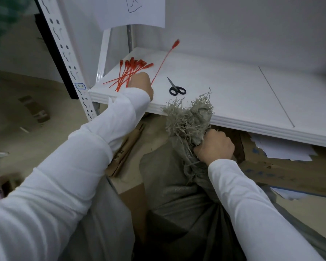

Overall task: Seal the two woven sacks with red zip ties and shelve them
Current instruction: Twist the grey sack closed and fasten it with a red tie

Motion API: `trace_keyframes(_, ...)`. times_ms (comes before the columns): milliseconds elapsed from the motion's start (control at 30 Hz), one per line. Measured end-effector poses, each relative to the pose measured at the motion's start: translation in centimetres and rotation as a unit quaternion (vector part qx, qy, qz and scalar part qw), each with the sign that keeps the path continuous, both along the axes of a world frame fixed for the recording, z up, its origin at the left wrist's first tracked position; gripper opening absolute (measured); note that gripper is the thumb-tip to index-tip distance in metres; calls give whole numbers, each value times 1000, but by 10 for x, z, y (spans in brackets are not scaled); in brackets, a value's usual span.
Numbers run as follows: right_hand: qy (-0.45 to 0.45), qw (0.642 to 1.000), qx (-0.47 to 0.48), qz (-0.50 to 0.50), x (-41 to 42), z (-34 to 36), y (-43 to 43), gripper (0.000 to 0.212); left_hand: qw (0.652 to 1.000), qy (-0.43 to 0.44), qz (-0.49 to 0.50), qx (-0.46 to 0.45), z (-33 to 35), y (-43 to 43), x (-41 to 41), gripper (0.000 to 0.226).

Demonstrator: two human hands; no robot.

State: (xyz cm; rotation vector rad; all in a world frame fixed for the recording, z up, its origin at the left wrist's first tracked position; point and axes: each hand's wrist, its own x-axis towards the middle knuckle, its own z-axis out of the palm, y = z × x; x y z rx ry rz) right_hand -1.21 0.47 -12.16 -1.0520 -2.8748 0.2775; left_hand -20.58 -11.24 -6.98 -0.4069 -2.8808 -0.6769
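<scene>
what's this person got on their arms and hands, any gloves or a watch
Both arms are in long plain white sleeves: left sleeve, right sleeve, loose, creased, cuffs at the wrists. The left hand and right hand are bare: no gloves, and no watch or ring shows.

view: head | faces: forward-down | range: close above shelf [224, 87] edge

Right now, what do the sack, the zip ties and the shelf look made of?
Sack: woven fibre, matte grey-beige; mouth frays into loose strands. Zip ties: probably plastic, red; thin strips with moulded heads. Shelf: smooth white with sheen; painted metal or laminate.
</scene>
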Motion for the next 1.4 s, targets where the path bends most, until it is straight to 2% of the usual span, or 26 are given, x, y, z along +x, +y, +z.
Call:
trace_keyframes(133,23,1000,14,8,15,6,3,31,999,5,-46,24,16,7,43,34)
trace_keyframes(200,31,999,16,13,24,8,6,31,993,20,-99,58,22,7,74,32)
trace_keyframes(333,59,998,-3,3,42,14,13,34,959,66,-229,152,17,7,152,9)
trace_keyframes(433,92,994,-53,-36,55,15,27,35,943,18,-275,185,-2,14,197,10)
trace_keyframes(500,121,986,-93,-64,65,16,40,34,938,-20,-286,195,-17,17,214,21)
trace_keyframes(567,144,978,-124,-81,74,18,51,31,936,-44,-277,214,-29,20,221,26)
trace_keyframes(700,168,971,-144,-90,84,15,62,22,941,-21,-190,278,-37,31,212,16)
trace_keyframes(900,176,971,-108,-121,94,4,76,24,957,-34,-99,269,-44,44,186,11)
trace_keyframes(967,179,971,-95,-130,97,3,84,26,968,-50,-94,226,-44,48,179,12)
trace_keyframes(1033,178,971,-81,-137,98,1,89,22,986,-76,-115,96,-46,51,172,17)
trace_keyframes(1100,179,972,-67,-135,99,-1,92,20,983,-86,-156,-46,-51,51,169,17)
trace_keyframes(1200,187,973,-44,-124,99,-4,93,17,952,-98,-225,-184,-62,53,171,13)
trace_keyframes(1300,205,973,-26,-104,102,-8,94,16,914,-127,-295,-247,-68,54,172,14)
trace_keyframes(1400,217,972,-51,-71,101,-15,100,21,876,-131,-365,-289,-70,50,170,15)
